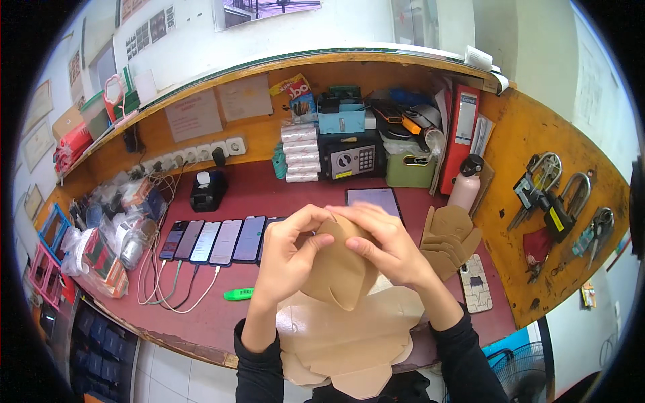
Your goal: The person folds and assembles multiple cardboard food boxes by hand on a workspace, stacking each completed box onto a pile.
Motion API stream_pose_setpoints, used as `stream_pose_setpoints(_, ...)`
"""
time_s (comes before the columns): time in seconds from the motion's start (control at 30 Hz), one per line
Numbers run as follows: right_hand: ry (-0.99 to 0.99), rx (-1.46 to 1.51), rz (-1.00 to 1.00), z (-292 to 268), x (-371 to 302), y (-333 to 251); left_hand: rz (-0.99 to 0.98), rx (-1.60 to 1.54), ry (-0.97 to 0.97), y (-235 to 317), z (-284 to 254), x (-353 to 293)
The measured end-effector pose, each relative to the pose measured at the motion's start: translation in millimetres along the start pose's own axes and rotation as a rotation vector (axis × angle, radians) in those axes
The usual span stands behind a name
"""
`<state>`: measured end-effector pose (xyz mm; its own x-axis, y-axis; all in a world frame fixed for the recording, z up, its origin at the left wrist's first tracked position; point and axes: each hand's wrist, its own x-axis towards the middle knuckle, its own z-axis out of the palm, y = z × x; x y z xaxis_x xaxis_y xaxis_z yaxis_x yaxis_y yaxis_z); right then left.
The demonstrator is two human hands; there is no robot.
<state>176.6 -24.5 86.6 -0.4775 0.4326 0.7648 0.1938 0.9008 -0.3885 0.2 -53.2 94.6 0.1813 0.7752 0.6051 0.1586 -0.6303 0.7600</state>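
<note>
Both hands hold a brown cardboard food box, partly folded, above the near edge of the desk. My left hand grips its left side, thumb pressed on the card near the top. On the other side, my right hand has its thumb on the front face and its fingers, slightly blurred, over the top edge. A slit shows near the box's lower tip. Beneath lie flat brown cardboard blanks, glossy side up, overlapping the desk edge. Several folded cardboard boxes sit nested together to the right.
Several phones lie in a row on the red desk, some with cables. A green highlighter is near my left wrist. A patterned phone case, pink bottle, tablet and black safe stand or lie around.
</note>
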Motion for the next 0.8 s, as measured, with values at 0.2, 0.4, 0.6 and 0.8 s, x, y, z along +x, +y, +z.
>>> stream_pose_setpoints(0.2,-0.002,-0.171,0.165,3.0,-2.3,-24.8,0.126,0.155,0.042,0.5,9.6,2.7)
stream_pose_setpoints(0.4,0.157,-0.194,0.13,8.3,-3.4,-21.9,0.178,0.209,0.109,-0.2,11.7,2.3)
stream_pose_setpoints(0.6,0.262,-0.31,0.104,10.7,-6.4,-13.7,0.117,0.082,0.126,-10.7,18.0,4.8)
stream_pose_setpoints(0.8,0.251,-0.311,0.036,-1.3,-4.4,-18.8,0.273,0.086,0.179,-6.3,11.4,5.6)
